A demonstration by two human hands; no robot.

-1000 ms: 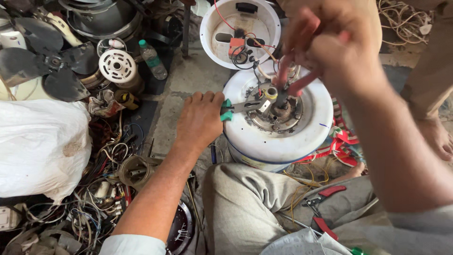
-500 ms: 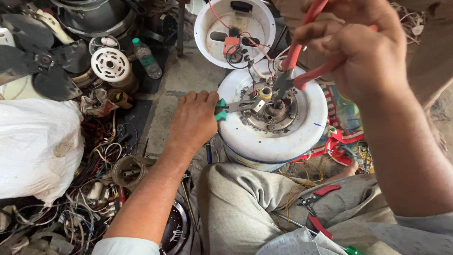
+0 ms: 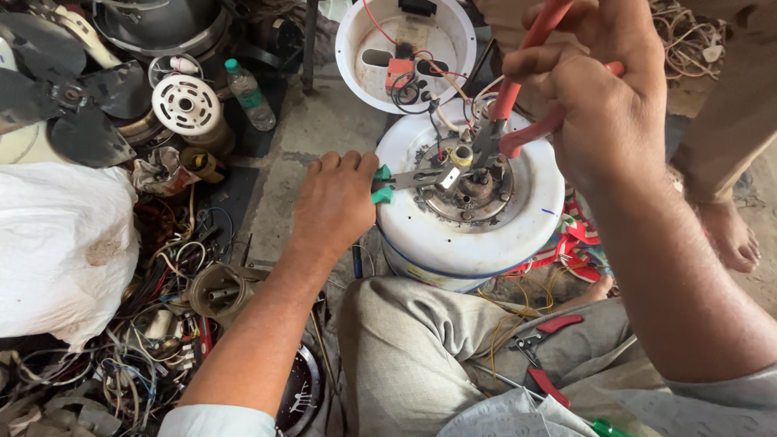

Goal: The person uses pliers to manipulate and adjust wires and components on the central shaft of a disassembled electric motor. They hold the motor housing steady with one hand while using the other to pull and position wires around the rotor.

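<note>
Left hand point(image 3: 336, 202) grips green-handled pliers point(image 3: 409, 181); right hand point(image 3: 603, 101) squeezes red-handled pliers point(image 3: 514, 89) over motor hub point(image 3: 469, 182).

The concrete floor point(image 3: 324, 137) bears a plastic bottle point(image 3: 248, 95), tangled wires point(image 3: 162, 324) and a white sack point(image 3: 57, 243).

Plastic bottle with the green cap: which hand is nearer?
Left. The left hand grips green-handled pliers just right of the bottle; the right hand holds red-handled pliers farther right, over the white motor housing.
</note>
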